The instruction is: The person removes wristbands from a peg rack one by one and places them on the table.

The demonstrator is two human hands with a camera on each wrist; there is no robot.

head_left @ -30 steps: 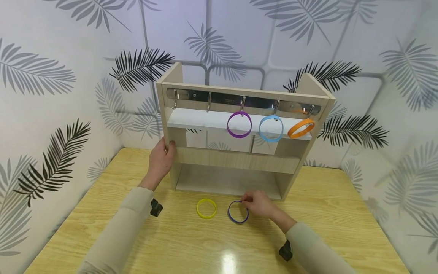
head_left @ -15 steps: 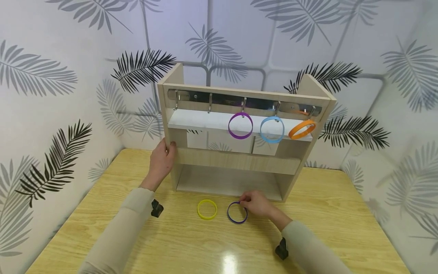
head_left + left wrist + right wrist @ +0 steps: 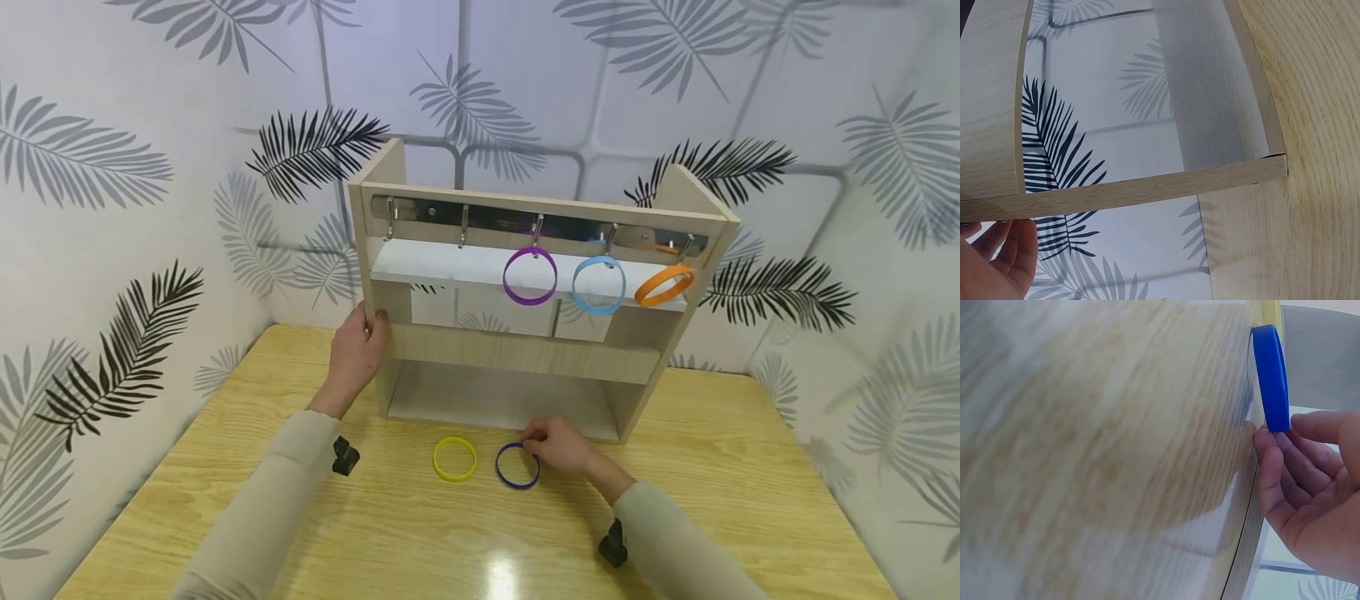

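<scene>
My left hand grips the left side panel of a small wooden shelf unit, which stands upright on the table; in the left wrist view its fingers lie against the panel's edge. In front of the unit, my right hand pinches the far right edge of a dark blue silicone wristband. The right wrist view shows this wristband edge-on at the fingertips, close to the tabletop. Left of it lies a yellow wristband, touched by neither hand.
A metal hook rail runs across the unit's upper front. Purple, light blue and orange wristbands hang on its middle and right hooks; the two left hooks hold none. A patterned wall stands behind the wooden table.
My right hand has shifted slightly left, and the dark blue wristband has slid a little toward the yellow one. The left hand keeps its place on the side panel.
</scene>
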